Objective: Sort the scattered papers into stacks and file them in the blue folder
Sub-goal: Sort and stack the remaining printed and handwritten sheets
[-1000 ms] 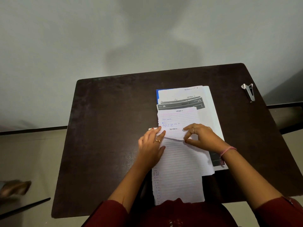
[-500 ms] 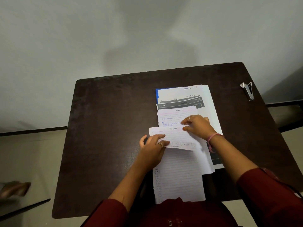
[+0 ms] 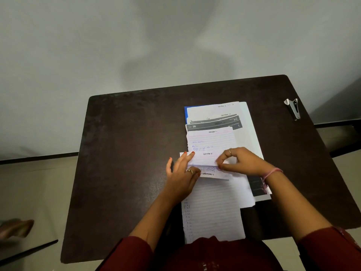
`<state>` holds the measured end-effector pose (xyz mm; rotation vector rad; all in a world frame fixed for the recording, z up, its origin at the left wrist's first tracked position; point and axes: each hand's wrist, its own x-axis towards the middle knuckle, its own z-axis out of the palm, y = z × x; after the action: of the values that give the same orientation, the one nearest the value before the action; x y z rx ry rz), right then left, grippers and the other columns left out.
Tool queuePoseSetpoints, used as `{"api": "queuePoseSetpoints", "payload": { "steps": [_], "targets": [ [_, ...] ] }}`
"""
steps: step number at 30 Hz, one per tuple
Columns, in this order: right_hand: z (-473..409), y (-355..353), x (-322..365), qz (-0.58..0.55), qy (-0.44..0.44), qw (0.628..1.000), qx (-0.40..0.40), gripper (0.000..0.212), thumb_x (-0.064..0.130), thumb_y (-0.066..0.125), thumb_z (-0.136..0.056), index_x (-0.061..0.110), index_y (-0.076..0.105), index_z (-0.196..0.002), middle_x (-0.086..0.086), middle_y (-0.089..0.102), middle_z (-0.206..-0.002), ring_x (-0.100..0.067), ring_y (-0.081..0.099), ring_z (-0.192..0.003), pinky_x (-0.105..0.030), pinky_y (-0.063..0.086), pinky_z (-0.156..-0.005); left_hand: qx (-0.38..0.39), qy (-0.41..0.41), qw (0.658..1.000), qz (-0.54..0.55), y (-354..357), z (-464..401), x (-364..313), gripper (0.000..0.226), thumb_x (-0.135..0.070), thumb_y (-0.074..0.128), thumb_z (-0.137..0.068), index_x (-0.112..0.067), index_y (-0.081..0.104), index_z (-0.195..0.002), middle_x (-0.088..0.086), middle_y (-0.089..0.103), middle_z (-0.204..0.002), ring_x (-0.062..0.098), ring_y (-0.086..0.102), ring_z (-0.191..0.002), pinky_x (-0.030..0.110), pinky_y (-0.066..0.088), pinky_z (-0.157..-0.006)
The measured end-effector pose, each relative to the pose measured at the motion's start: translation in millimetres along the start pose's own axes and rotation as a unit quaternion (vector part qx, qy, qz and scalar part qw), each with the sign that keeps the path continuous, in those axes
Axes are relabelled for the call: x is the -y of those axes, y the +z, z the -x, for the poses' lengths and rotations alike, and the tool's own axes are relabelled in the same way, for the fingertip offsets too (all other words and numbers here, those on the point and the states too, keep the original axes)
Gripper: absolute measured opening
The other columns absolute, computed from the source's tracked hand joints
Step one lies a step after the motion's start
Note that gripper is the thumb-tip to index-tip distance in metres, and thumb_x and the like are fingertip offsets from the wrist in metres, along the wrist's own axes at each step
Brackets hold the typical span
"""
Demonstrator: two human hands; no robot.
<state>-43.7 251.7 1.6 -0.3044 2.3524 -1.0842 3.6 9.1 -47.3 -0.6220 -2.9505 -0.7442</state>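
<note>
A fanned stack of papers [image 3: 212,140] lies on the blue folder [image 3: 186,112], of which only a strip at the far left corner shows. A long lined sheet [image 3: 213,208] runs from the stack down to the table's near edge. Across the stack sits a small white sheet [image 3: 205,159] headed "SECTION 3", its near part folded over. My left hand [image 3: 182,173] lies on the sheet's left end with fingers straight. My right hand [image 3: 240,160] pinches the fold between thumb and forefinger.
The dark brown table [image 3: 127,153] stands against a grey wall. A metal staple remover [image 3: 292,108] lies near the far right corner. A foot [image 3: 16,228] shows on the floor at the left.
The small sheet's near part has folded further over, showing its underside text. My right hand has moved from the sheet's top edge down to the fold. My left hand has spread flat on the left end.
</note>
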Motion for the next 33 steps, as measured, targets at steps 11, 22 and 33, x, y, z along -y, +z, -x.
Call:
{"api": "queuePoseSetpoints", "payload": {
  "steps": [11, 22, 33],
  "targets": [
    [-39, 6, -14, 0.153, 0.100, 0.976, -0.122, 0.027, 0.031, 0.073, -0.081, 0.028, 0.068, -0.108, 0.012, 0.067, -0.099, -0.010, 0.059, -0.101, -0.031, 0.029, -0.085, 0.064, -0.024, 0.997, 0.034, -14, -1, -5, 0.037, -0.047, 0.041, -0.096, -0.023, 0.062, -0.115, -0.014, 0.066, -0.110, 0.005, 0.056, -0.112, 0.036, -0.004, -0.112],
    [-10, 12, -19, 0.173, 0.008, 0.979, -0.112, 0.010, 0.033, 0.072, -0.081, 0.038, 0.074, -0.090, 0.013, 0.059, -0.129, -0.011, 0.044, -0.126, -0.029, 0.022, -0.097, 0.050, 0.006, 0.998, -0.038, 0, 1, 5, 0.036, -0.053, 0.045, -0.084, -0.030, 0.069, -0.096, 0.005, 0.047, -0.143, 0.021, 0.037, -0.134, 0.055, 0.017, -0.104],
    [-29, -3, -11, 0.011, 0.079, 0.995, -0.063, 0.031, 0.040, 0.062, -0.088, 0.019, 0.065, -0.111, 0.005, 0.065, -0.112, -0.013, 0.058, -0.103, -0.032, 0.046, -0.094, 0.047, -0.030, 0.998, 0.023, -8, -5, -1, 0.043, -0.047, 0.034, -0.088, -0.026, 0.068, -0.103, -0.014, 0.065, -0.110, 0.015, 0.052, -0.122, 0.045, 0.005, -0.109]
  ]
}}
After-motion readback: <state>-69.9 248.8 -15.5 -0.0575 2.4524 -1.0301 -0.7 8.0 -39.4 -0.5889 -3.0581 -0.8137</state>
